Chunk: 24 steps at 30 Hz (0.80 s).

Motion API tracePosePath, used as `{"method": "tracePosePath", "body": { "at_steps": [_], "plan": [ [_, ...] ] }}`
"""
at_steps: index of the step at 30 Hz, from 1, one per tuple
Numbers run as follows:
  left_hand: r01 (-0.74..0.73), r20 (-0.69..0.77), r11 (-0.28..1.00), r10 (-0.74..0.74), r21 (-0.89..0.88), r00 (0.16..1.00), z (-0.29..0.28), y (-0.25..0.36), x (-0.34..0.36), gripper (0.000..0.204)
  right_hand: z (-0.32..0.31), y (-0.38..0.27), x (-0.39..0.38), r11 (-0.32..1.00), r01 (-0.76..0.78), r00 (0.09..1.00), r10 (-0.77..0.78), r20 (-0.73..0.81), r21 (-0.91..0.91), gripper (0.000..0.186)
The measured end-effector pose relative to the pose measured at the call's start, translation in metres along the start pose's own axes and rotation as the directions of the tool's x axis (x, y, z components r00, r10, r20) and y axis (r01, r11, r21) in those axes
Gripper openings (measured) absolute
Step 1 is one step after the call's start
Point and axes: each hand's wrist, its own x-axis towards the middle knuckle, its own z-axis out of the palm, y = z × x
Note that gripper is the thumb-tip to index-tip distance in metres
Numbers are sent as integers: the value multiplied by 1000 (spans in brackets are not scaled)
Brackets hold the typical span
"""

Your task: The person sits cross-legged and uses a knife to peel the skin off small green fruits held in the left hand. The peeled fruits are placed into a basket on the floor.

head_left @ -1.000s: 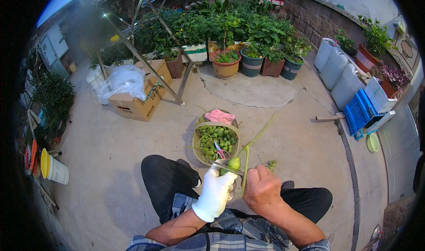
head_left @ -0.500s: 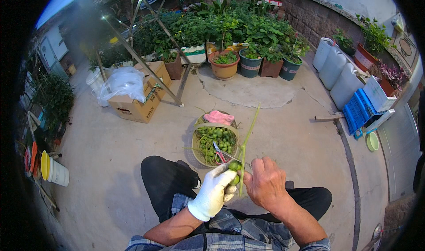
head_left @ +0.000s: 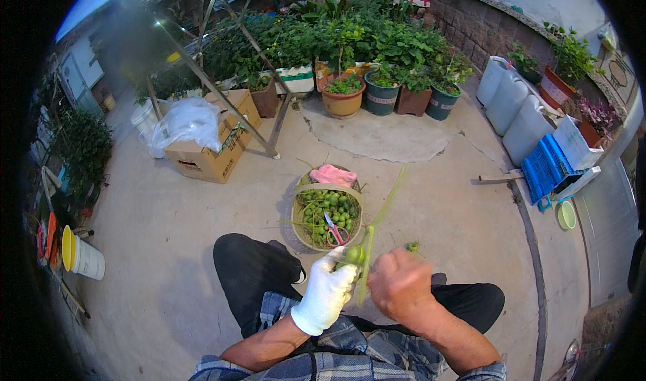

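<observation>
My left hand (head_left: 326,295), in a white glove, is closed around round green fruits (head_left: 354,254) attached to a long pale-green stem (head_left: 369,246). The stem slants up and away past the basket. My bare right hand (head_left: 402,281) is just right of the stem, blurred, its fingers curled in; anything inside them is hidden. A small green bit (head_left: 412,246) shows just beyond its knuckles; whether it lies on the ground or is in the air I cannot tell. Ahead, a woven basket (head_left: 296,227) holds many green fruits (head_left: 330,206), scissors (head_left: 334,230) with red handles and a pink cloth (head_left: 332,175).
At the far left, a cardboard box (head_left: 202,162) with clear plastic on it stands by a metal frame (head_left: 272,139). Potted plants (head_left: 342,102) line the back. White jugs (head_left: 506,105) and a blue crate (head_left: 544,169) are at right, a white bucket (head_left: 87,261) at left.
My right hand has shifted slightly away from the fruits and is now blurred. A small green bit has appeared beyond it. The stem's upper end has tilted a little to the right.
</observation>
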Motion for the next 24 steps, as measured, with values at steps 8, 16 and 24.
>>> {"method": "tracePosePath", "body": {
  "at_steps": [8, 16, 24],
  "plan": [
    [-17, -21, 993, 20, 116, 1000, -4, -1, 4, 21, 6, 2, 5, 998, -48, 995, 43, -94, -50, 22],
    [-117, 10, 982, 116, 151, 993, -7, -6, 8, 20, 10, -5, -3, 1000, -3, 1000, 4, -16, 28, 19],
    [-39, -10, 980, 41, 198, 999, -3, -1, 8, 21, 7, 5, 6, 996, -44, 996, 38, -83, -72, 22]
  ]
}}
